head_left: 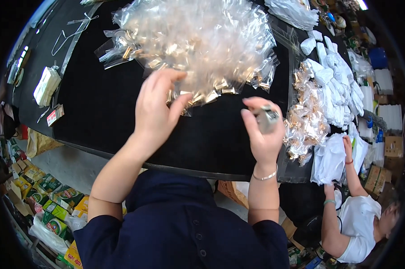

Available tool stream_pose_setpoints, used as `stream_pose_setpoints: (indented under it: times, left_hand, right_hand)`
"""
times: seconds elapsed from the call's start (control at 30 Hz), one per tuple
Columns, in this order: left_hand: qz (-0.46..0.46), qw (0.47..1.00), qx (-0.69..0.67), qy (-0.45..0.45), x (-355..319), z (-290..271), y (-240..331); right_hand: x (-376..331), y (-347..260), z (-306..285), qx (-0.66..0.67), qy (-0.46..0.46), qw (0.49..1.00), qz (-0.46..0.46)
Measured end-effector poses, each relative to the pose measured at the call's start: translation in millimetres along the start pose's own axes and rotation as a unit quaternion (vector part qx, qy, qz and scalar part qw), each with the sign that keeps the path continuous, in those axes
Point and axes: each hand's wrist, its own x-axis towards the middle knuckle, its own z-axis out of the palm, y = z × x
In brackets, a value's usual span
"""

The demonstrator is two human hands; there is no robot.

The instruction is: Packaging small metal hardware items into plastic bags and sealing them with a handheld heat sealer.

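Note:
A big heap of see-through plastic bags with small gold-coloured pieces inside covers the far middle of the black tabletop. At its near left edge is my left hand, thumb and fingers curved and apart; whether the fingertips touch a bag is blurred. My right hand is raised over the table, just right of the heap's near edge. Its fingers are closed around a small silver metal device, whose kind I cannot make out. Right of that hand lies a smaller pile of bagged gold-coloured pieces.
White bundled bags are piled along the table's right side. A person in a white top handles a white bag there. On the left lie a white bundle and a small red-and-white box. Colourful packages fill the lower left.

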Motion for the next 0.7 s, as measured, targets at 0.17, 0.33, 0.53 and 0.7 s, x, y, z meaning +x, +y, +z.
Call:
stream_pose_setpoints:
  times: [0.17,0.33,0.53,0.7]
  left_hand:
    - [0.069,0.995,0.073,0.007,29.1,4.1,-29.7]
    - [0.091,0.995,-0.001,-0.05,35.0,-9.3,-20.3]
    - [0.189,0.973,-0.019,-0.131,19.5,-34.6,23.6]
    - [-0.066,0.928,-0.299,-0.21,-16.7,-14.6,22.2]
  right_hand:
    - [56.1,17.9,45.9,-0.03,-0.076,0.997,0.013]
    - [54.3,13.4,46.2,0.06,-0.087,0.991,0.084]
    - [6.8,-11.8,2.8,0.105,-0.027,0.994,-0.028]
    - [-37.7,-19.5,-14.6,0.167,-0.004,0.984,0.054]
